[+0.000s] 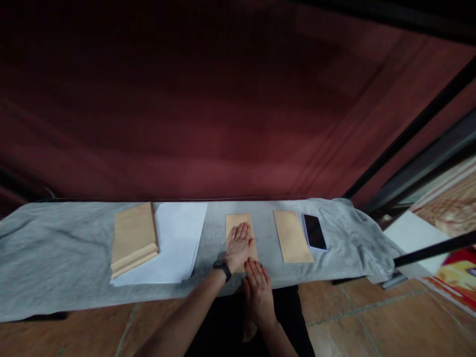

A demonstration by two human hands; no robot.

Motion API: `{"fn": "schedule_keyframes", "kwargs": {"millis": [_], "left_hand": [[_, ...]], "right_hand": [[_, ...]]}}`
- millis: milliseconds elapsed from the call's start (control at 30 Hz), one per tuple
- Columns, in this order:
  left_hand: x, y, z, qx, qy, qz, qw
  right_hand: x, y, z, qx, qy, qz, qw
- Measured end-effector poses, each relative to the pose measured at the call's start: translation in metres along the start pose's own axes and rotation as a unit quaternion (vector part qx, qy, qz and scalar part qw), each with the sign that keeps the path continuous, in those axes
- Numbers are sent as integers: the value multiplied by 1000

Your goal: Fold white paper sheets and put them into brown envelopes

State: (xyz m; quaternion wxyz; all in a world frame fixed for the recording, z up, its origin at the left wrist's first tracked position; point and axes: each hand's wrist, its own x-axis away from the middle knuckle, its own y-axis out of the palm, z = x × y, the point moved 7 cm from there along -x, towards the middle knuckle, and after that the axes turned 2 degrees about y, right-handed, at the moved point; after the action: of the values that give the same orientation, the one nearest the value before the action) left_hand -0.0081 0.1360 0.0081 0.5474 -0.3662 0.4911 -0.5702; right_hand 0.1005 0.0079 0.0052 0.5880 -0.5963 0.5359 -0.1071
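Observation:
A brown paper envelope (237, 218) lies flat on the grey cloth in front of me. My left hand (238, 248), with a dark watch on its wrist, rests palm down over the middle of it, fingers stretched out. At the envelope's near right corner is my right hand (259, 292), its fingers extended and close together over the edge. The part of the envelope under both hands is hidden. To the right a second brown envelope (293, 237) lies by itself, beside a phone (315, 232) with a dark screen.
On the left, a stack of brown envelopes (133, 230) sits partly on white paper sheets (182, 238). Grey cloth (67, 248) covers the narrow bench. A dark red panel (208, 148) rises behind it. Metal bars (416, 129) and a tiled floor (342, 317) are at the right.

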Motion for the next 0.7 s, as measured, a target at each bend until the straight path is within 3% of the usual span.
{"fn": "schedule_keyframes", "kwargs": {"millis": [333, 700], "left_hand": [[-37, -1, -9, 13, -1, 21, 1000], [-4, 2, 5, 26, 65, -1, 998]], "right_hand": [[-2, -3, -1, -8, -1, 8, 1000], [1, -1, 1, -19, -4, 9, 1000]]}}
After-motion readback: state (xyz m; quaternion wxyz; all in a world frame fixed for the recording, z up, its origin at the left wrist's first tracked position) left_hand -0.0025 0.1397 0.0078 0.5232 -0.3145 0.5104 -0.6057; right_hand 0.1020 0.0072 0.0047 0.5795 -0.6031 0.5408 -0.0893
